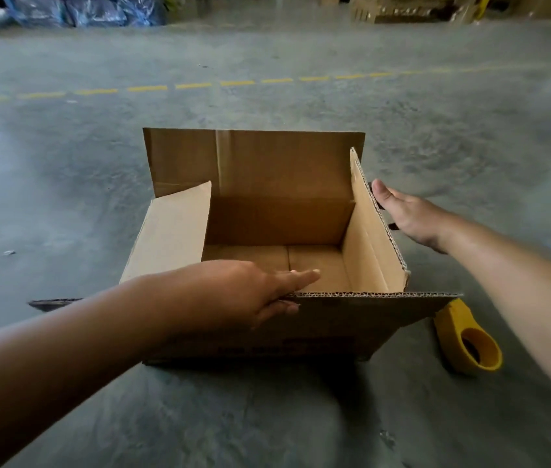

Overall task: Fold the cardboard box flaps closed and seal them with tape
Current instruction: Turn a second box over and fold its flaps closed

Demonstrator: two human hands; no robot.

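An open, empty cardboard box (281, 221) stands on the concrete floor in front of me. Its far flap (254, 160) stands upright, and its left flap (172, 231) leans inward over the opening. My left hand (233, 292) grips the edge of the near flap (352, 315), one finger over the top and the others under it. The right flap (374, 231) stands nearly upright. My right hand (409, 214) lies flat against its outer side with the fingers spread. A yellow tape dispenser (466, 339) lies on the floor by the box's near right corner.
Grey concrete floor (98, 163) surrounds the box, with a dashed yellow line (196, 85) across it farther out. Blue plastic-wrapped bundles (85, 10) sit at the far left and stacked cardboard (412, 8) at the far right.
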